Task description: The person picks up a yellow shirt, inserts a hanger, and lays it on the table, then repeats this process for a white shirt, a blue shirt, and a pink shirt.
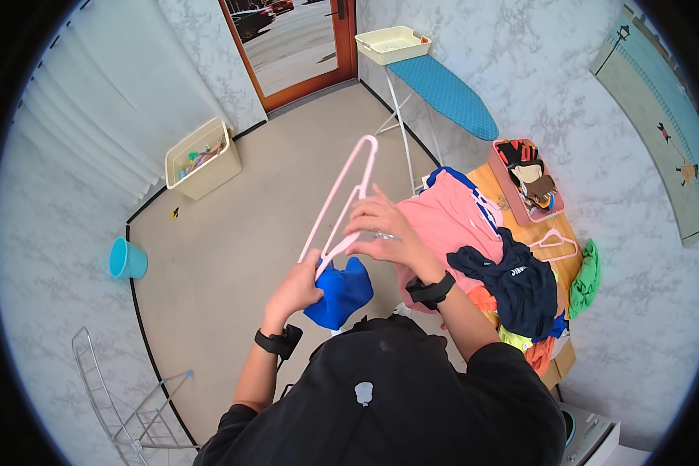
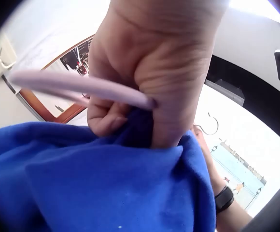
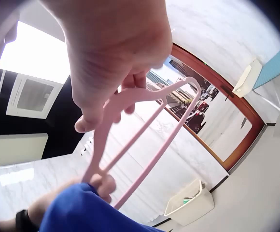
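A pink hanger (image 1: 331, 202) is held up in front of the body, tilted, between both hands. My left hand (image 1: 293, 289) grips its lower end together with a bunched blue cloth garment (image 1: 343, 293). The blue cloth (image 2: 106, 179) hangs below the left fingers, and one arm of the hanger (image 2: 82, 84) passes beside the thumb. Nearer the middle of the hanger, by its metal hook (image 2: 211, 126), my right hand (image 1: 384, 227) holds it. In the right wrist view the right thumb (image 3: 84, 124) lies on one side of the pink frame, with fingertips behind it.
To the right, a wooden table (image 1: 571, 268) bears a pink shirt (image 1: 446, 217), a dark navy shirt (image 1: 524, 287), another hanger (image 1: 555, 245) and a pink bin (image 1: 509, 182). An ironing board (image 1: 450, 97) stands behind. A cream bin (image 1: 206, 175), blue bucket (image 1: 128, 259) and drying rack (image 1: 136, 435) are leftward.
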Action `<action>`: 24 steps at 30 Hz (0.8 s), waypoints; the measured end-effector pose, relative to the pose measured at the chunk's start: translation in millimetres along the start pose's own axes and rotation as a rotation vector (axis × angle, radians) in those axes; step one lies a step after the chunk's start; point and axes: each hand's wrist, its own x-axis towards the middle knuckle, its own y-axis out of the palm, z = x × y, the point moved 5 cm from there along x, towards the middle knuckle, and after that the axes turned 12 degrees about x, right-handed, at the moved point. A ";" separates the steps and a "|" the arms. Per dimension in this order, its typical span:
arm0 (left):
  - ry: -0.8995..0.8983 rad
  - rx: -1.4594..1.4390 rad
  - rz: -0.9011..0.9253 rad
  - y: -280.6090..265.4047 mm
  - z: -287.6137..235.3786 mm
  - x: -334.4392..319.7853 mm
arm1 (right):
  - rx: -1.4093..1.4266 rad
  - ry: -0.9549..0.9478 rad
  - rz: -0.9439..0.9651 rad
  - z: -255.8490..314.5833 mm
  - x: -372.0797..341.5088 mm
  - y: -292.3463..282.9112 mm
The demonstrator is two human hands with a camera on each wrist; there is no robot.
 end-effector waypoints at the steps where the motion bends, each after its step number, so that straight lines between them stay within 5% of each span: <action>1: -0.001 -0.001 0.001 1.4 0.0 -1.6 | -0.017 0.086 0.132 -4.1 -1.2 2.9; 2: -0.053 0.027 -0.050 0.7 0.7 -3.2 | -0.034 0.172 0.262 -8.2 -4.0 7.5; 4: -0.104 0.058 -0.097 -0.4 -5.3 -5.0 | 0.030 0.158 0.163 -15.6 -13.0 17.4; 6: 0.073 0.456 -0.224 -5.7 -27.7 -5.0 | 0.092 0.141 0.064 -15.8 -21.8 19.6; 7: 0.074 0.456 -0.224 -4.7 -26.7 -2.8 | 0.160 0.315 0.039 -20.7 -26.1 19.4; 8: 0.180 0.460 -0.424 -9.7 -30.3 -3.7 | 0.230 0.491 0.015 -26.6 -31.3 19.9; 9: 0.286 0.461 -0.622 -12.6 -32.2 -7.2 | 0.231 0.494 0.013 -30.5 -36.0 20.7; 10: 0.288 0.461 -0.618 -6.7 -20.7 -3.4 | 0.239 0.598 -0.020 -44.2 -46.9 20.7; 12: 0.004 -0.107 -0.666 -4.3 26.3 3.6 | 0.247 0.703 -0.051 -62.9 -66.1 19.0; 15: -0.141 -0.065 -0.707 -36.1 13.6 3.6 | 0.080 0.584 -0.118 -70.6 -84.5 15.8; 21: -0.087 -0.388 -0.681 -80.7 -40.1 27.6 | 0.316 0.578 0.068 -49.0 -92.5 70.0; 22: -0.088 -0.386 -0.685 -86.5 -46.4 30.5 | 0.254 0.430 0.034 -47.4 -90.6 83.7; 23: -0.045 -0.621 -0.613 -88.0 -51.7 35.8 | 0.191 0.282 0.000 -45.8 -89.8 95.5; 24: -0.001 -0.853 -0.533 -89.3 -56.6 39.6 | 0.251 0.369 0.016 -55.6 -94.1 108.9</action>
